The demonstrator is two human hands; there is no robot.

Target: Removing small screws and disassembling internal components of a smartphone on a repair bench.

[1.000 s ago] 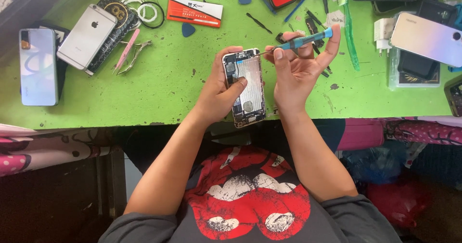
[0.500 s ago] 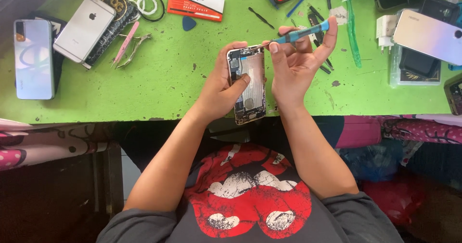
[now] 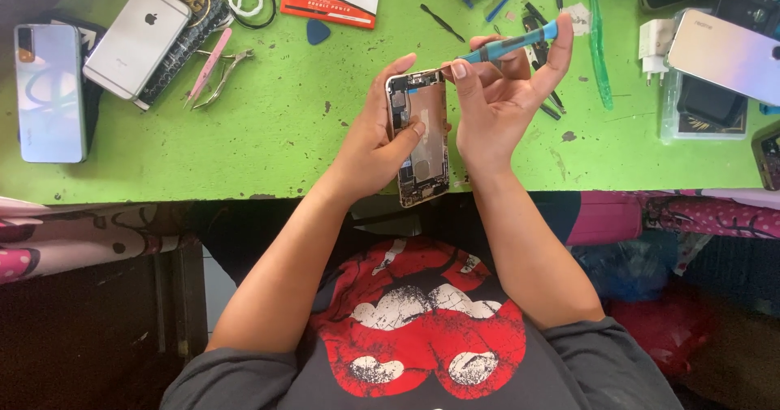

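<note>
Screwdriver (image 3: 512, 43) pinched in my right hand (image 3: 500, 105), tip now down at the top edge of the opened phone (image 3: 418, 138) – a moment ago it hovered higher – while my left hand (image 3: 374, 146) clamps the phone above the green table (image 3: 268, 150)

both hands raised together, left hand (image 3: 375, 146) cupped, right hand (image 3: 497, 105) pinching.

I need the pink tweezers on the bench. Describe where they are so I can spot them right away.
Start at the far left of the green table, where a silver phone lies face down. Just right of it lie the pink tweezers, slanted beside metal cutters. They are the only slim pink tool there.
</note>
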